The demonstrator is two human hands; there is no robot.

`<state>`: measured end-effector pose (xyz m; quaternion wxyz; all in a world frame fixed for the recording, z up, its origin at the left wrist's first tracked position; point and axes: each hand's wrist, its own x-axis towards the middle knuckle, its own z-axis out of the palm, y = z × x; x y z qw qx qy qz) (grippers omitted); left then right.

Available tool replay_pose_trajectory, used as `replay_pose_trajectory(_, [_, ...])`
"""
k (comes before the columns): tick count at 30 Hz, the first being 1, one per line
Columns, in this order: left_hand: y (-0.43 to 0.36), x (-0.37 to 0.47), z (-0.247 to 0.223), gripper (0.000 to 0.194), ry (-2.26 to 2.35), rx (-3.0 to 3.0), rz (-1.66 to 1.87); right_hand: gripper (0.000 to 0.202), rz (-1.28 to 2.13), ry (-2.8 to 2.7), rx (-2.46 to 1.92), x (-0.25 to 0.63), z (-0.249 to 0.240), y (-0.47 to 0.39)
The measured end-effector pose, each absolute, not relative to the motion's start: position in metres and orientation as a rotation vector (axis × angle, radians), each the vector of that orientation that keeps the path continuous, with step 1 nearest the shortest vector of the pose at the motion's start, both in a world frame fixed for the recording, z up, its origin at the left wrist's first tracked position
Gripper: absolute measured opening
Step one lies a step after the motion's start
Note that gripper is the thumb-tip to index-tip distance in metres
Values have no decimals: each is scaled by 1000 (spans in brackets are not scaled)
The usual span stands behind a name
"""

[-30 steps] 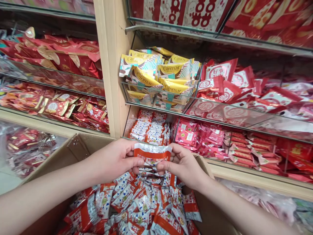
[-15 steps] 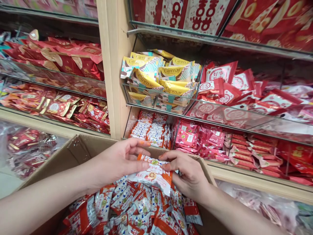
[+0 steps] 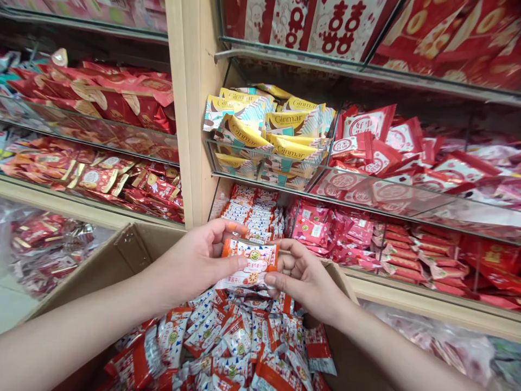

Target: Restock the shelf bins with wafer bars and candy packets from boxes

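Observation:
A small white and orange snack packet (image 3: 253,264) is held level between my two hands, its printed face towards me. My left hand (image 3: 203,255) pinches its left side, thumb on the front and fingers behind. At the right end, my right hand (image 3: 307,277) grips the packet with the thumb in front and the fingers curled at the back. Another packet may lie behind it, but I cannot make it out. Under my hands, a cardboard box (image 3: 134,247) holds a heap of loose packets (image 3: 232,347) of the same kind.
Beyond the box, matching packets stand in rows in a lower shelf compartment (image 3: 254,214). Pink packets (image 3: 313,225) fill the compartment beside it, and yellow packets (image 3: 288,122) the one above. A wooden post (image 3: 191,108) divides the shelves. Plastic bags (image 3: 52,244) lie at the left.
My hands have raised the packet slightly and turned it from tilted to nearly level. My right thumb has come round to its front. The heap in the box looks the same.

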<state>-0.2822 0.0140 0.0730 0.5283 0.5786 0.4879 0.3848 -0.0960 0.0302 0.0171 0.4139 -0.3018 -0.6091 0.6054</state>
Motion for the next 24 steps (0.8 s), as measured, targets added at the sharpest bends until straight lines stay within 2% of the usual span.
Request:
replay_pose_trajectory(4, [13,-283,65,61,1083,1356,760,38,1434,-1601,-763,-93,15,29])
replay_pose_trajectory(7, [14,-285,59,58,1135,1544,671,37,1284,-1814,-750,-90,12,25])
replay_pose_trajectory(10, [14,-287,60,59,1244,1701,650,42,959,-2017,-736,-86,9,23])
replay_pose_trajectory(12, [13,-288,64,61,1276,1754,627,35,807,-2083,-743,-85,8,22])
replay_pose_trajectory(15, [11,-288,68,64,1341,1830,561,24,763,-2105,-781,-86,7,21])
replay_pose_trajectory(21, [7,-289,65,64,1362,1914,556,21,793,-2173,-838,-83,11,22])
replay_pose_trajectory(24, [7,-291,65,68,1502,1970,634,20,608,-2176,-951,-80,22,41])
